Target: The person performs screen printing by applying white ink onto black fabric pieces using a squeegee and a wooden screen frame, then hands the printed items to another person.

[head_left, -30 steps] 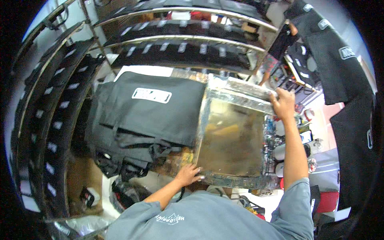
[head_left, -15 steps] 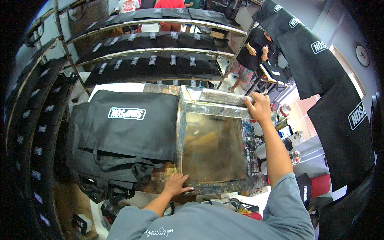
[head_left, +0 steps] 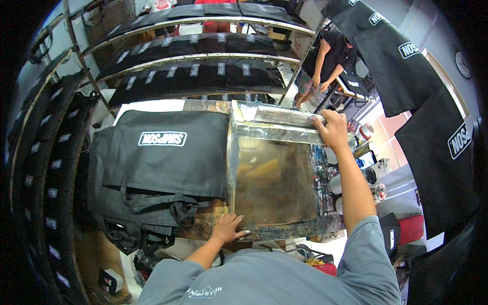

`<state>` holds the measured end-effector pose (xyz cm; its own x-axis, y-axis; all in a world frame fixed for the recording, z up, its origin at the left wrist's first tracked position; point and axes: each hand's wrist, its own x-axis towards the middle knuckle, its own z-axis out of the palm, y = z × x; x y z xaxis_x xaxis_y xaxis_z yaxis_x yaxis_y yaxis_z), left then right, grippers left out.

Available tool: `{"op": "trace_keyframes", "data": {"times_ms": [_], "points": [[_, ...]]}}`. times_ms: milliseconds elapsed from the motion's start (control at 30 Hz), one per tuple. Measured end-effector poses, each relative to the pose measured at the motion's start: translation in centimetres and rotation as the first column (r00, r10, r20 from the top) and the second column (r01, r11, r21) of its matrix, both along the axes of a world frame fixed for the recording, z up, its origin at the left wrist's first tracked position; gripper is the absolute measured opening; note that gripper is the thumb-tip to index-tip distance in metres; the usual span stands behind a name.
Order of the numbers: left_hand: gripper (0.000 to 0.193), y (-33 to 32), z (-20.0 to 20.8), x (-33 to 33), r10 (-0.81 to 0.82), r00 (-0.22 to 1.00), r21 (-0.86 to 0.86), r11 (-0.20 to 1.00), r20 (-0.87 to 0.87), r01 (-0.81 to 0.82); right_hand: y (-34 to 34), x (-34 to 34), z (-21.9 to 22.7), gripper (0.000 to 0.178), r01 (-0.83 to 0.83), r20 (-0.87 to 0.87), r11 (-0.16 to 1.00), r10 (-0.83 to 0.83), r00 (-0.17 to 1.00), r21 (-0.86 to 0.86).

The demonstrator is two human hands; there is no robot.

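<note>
In front of me lies a screen printing frame (head_left: 274, 235) with taped, ink-stained edges and a brownish mesh. My right hand (head_left: 333, 130) is curled over its far right corner, the thumb touching the end of a long bar (head_left: 287, 115), apparently a squeegee, that lies along the far side. My left hand (head_left: 227, 228) rests on the near left corner with fingers spread and nothing held. Left of the frame a black fabric bag (head_left: 168, 170) with a white printed label lies flat on more black fabric. Its straps (head_left: 152, 206) hang in folds toward me.
Racks of printed black bags stand behind the table (head_left: 188, 75) and on the left (head_left: 53, 178). More black printed panels (head_left: 432, 137) hang at the right. Jars (head_left: 365, 131) and a phone (head_left: 366, 160) sit beyond my right arm. A person (head_left: 325, 63) bends over at the back right.
My view has shifted slightly. Both hands keep about the same places on the frame. The person at the back right has bent forward and lowered their hands.
</note>
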<state>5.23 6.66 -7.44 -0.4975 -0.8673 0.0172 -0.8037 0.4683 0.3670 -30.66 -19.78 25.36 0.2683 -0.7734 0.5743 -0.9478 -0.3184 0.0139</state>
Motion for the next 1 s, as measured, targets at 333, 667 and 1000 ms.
{"op": "trace_keyframes", "data": {"times_ms": [333, 667, 1000], "points": [[0.08, 0.2, -0.4, 0.0, 0.009, 0.997, -0.037, 0.999, -0.076, -0.012, 0.5, 0.2, 0.0, 0.056, -0.003, 0.019, 1.0, 0.003, 1.0, 0.001], [0.077, -0.1, 0.8, 0.0, -0.002, 1.0, 0.077, 0.997, -0.024, 0.003, 0.2, 0.3, 0.0, 0.048, -0.013, 0.06, 1.0, 0.014, 0.998, -0.014], [0.077, 0.1, 0.4, 0.0, 0.017, 0.998, 0.055, 0.998, -0.067, -0.013, 0.5, 0.5, 0.3, 0.05, -0.009, 0.04, 1.0, 0.009, 0.999, 0.01]]}}
